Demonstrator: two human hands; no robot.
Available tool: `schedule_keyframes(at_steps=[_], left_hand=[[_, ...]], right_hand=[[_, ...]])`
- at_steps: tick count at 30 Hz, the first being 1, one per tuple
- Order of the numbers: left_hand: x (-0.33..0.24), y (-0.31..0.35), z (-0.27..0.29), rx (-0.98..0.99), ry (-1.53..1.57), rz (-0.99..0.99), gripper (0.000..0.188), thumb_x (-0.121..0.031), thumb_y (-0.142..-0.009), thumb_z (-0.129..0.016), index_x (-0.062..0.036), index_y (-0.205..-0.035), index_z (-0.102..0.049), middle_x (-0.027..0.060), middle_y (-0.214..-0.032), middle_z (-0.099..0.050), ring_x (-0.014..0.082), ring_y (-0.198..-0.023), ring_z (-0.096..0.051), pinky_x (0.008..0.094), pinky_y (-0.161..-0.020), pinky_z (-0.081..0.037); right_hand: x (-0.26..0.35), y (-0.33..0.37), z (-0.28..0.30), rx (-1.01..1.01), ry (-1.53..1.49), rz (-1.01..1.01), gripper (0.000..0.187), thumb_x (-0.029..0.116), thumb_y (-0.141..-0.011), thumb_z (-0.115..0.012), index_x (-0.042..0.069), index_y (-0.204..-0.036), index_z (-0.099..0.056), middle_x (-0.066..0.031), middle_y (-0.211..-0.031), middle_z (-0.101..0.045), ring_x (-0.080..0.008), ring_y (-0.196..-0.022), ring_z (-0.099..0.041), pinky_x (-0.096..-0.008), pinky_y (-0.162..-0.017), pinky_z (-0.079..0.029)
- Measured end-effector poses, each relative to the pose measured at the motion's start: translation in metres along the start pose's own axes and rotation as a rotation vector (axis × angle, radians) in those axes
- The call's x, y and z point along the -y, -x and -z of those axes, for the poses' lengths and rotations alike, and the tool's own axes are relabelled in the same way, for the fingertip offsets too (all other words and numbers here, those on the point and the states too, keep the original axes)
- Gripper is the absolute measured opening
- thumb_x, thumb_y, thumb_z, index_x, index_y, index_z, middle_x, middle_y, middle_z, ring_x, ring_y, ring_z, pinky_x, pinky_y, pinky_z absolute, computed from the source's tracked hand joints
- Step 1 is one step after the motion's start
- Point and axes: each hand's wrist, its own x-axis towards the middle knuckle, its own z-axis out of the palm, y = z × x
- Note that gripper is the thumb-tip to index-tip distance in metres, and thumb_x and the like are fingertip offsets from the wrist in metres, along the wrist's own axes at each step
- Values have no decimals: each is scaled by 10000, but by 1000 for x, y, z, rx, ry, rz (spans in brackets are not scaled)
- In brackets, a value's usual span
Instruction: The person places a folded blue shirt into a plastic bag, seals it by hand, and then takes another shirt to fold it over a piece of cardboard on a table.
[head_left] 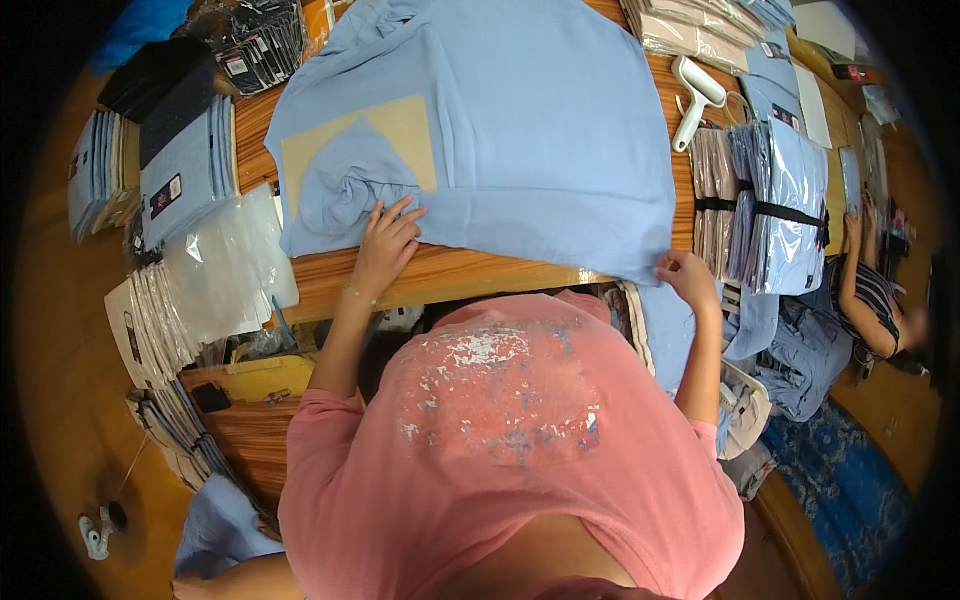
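Note:
A light blue shirt [540,120] lies spread over the wooden table in front of me. On its left part rests a tan cardboard sheet [415,125], with a bunched piece of blue cloth [345,170] on top. My left hand [390,245] lies at the shirt's near edge beside that bunch, fingers apart, the fingertips touching the cloth. At the near right corner of the shirt, my right hand [683,275] pinches the hem between thumb and fingers.
A white lint roller [697,100] and bundled packed shirts [770,205] are on the right. Folded shirts [185,180] and clear plastic bags [225,260] sit at the left. A person in a striped top [865,300] works at far right; another arm [245,580] shows at lower left.

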Motion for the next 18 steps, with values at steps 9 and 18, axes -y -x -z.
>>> schedule_keyframes(at_steps=[9, 18], left_hand=[[1, 3, -6, -64, 219, 78, 153, 13, -691, -535, -47, -827, -571, 59, -774, -516, 259, -1081, -469, 481, -1011, -266], [-12, -1, -4, -26, 114, -40, 77, 40, -660, -485, -26, -669, -523, 82, -1124, -535, 297, -1149, -400, 502, -1017, -210]], right_hand=[[159, -64, -44, -570, -326, 696, 141, 13, -717, -610, 57, -850, -626, -71, -915, -597, -269, -913, -537, -367, -766, -427], [154, -56, -64, -488, -29, 676, 116, 55, -721, -563, 88, -821, -612, -23, -825, -570, -225, -862, -509, -366, -729, -351]])
